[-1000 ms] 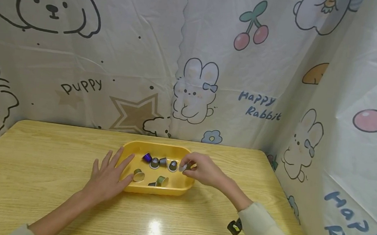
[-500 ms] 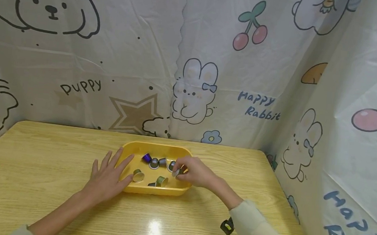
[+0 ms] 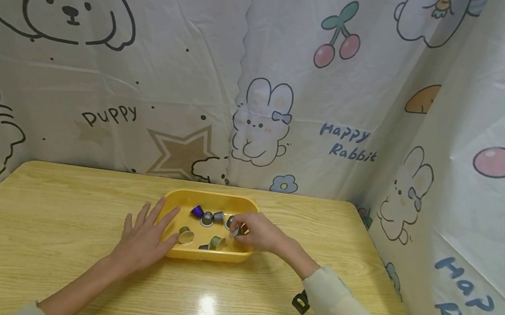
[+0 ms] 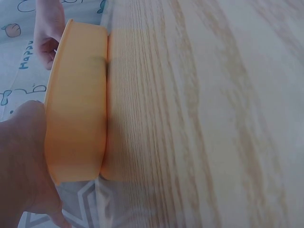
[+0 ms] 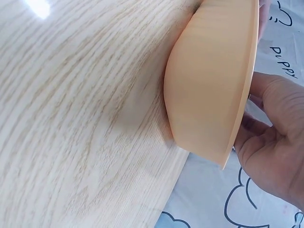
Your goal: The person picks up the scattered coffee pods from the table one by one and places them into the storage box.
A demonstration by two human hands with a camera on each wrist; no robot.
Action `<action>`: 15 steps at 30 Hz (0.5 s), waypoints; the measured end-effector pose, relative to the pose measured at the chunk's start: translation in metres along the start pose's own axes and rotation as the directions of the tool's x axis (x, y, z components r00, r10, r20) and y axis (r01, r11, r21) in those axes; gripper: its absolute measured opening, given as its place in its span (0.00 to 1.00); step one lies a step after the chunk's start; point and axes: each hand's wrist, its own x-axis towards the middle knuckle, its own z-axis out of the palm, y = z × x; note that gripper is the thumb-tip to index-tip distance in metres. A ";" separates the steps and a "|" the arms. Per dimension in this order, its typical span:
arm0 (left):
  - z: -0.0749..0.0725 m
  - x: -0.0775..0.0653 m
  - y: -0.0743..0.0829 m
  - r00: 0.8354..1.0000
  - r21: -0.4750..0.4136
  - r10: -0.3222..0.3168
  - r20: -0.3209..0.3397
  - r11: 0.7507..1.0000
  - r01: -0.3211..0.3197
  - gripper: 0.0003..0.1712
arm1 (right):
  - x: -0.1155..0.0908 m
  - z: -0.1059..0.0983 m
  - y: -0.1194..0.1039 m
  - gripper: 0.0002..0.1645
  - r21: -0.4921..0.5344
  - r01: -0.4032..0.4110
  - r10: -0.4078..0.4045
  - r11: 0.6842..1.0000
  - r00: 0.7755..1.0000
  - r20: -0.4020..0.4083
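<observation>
A yellow tray (image 3: 204,256) on the table holds several coffee capsules. My right hand (image 3: 262,232) reaches over the tray's right end and pinches a capsule (image 3: 234,232), its pale rim turned left. In the right wrist view the tray wall hides that capsule. My left hand (image 3: 147,241) lies with spread fingers on the tray's left end. Inside, a purple capsule (image 3: 197,211) and grey ones, such as the upright capsule (image 3: 207,218), sit along the far side. Nearer the front lie two green capsules, one at left (image 3: 186,235) and one at centre (image 3: 217,243).
The wooden table (image 3: 70,201) extends around the tray on every side. Behind it and to the right hangs a printed cloth (image 3: 187,80). A small black device (image 3: 300,302) shows beside the right sleeve (image 3: 335,297).
My right hand has moved left and slightly down from the tray's right edge to inside it, carrying the pinched capsule. The black device shifted left along with the sleeve. My left hand stays put.
</observation>
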 end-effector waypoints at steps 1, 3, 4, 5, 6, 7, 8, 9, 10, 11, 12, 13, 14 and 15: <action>0.000 0.000 0.000 1.000 -0.001 0.000 -0.001 1.000 0.000 0.36 | 0.001 0.000 0.000 0.09 -0.013 0.002 -0.002 1.000 1.000 0.000; 0.000 0.000 0.000 1.000 -0.002 -0.003 0.000 1.000 0.003 0.36 | 0.002 0.001 0.000 0.10 -0.041 0.015 -0.015 0.999 1.000 -0.001; -0.001 0.000 0.000 1.000 -0.002 -0.004 0.001 1.000 0.004 0.36 | 0.003 0.001 -0.001 0.10 -0.055 0.022 -0.022 0.998 1.000 0.000; -0.001 0.000 0.000 1.000 -0.001 -0.005 0.002 1.000 0.005 0.36 | 0.004 0.002 -0.001 0.09 -0.068 0.030 -0.030 0.997 1.000 0.001; -0.001 0.000 0.000 1.000 -0.001 -0.005 0.003 1.000 0.005 0.36 | 0.004 0.002 -0.001 0.10 -0.081 0.038 -0.038 0.996 0.999 0.002; -0.001 0.000 0.000 1.000 -0.001 -0.006 0.004 1.000 0.006 0.36 | 0.005 0.003 -0.002 0.09 -0.089 0.044 -0.044 0.995 0.999 0.003; -0.001 0.000 0.000 1.000 0.000 -0.006 0.005 1.000 0.006 0.36 | 0.005 0.003 -0.002 0.09 -0.097 0.047 -0.047 0.994 0.999 0.006; -0.001 0.000 0.000 1.000 -0.001 -0.005 0.004 1.000 0.005 0.36 | 0.006 0.004 -0.002 0.09 -0.105 0.046 -0.045 0.993 0.999 0.010; -0.001 0.000 0.000 1.000 -0.001 -0.004 0.002 1.000 0.004 0.36 | 0.006 0.005 -0.003 0.09 -0.113 0.045 -0.044 0.993 0.999 0.011; -0.001 0.000 0.000 1.000 -0.002 -0.003 0.001 1.000 0.003 0.36 | 0.007 0.006 -0.003 0.09 -0.121 0.043 -0.042 0.992 0.999 0.012; -0.001 0.000 0.000 1.000 -0.002 -0.002 -0.001 1.000 0.002 0.36 | 0.007 0.006 -0.002 0.09 -0.128 0.042 -0.041 0.991 0.999 0.012; -0.001 0.000 0.000 1.000 -0.001 -0.001 -0.001 1.000 0.001 0.36 | 0.008 0.007 -0.002 0.09 -0.136 0.040 -0.038 0.990 0.999 0.013; 0.000 0.000 0.000 1.000 0.001 0.000 -0.002 1.000 0.000 0.36 | 0.008 0.008 -0.002 0.09 -0.146 0.040 -0.038 0.989 0.999 0.013; 0.000 0.000 0.000 1.000 0.002 0.000 -0.002 1.000 0.000 0.36 | 0.008 0.008 -0.002 0.09 -0.155 0.041 -0.040 0.987 0.999 0.011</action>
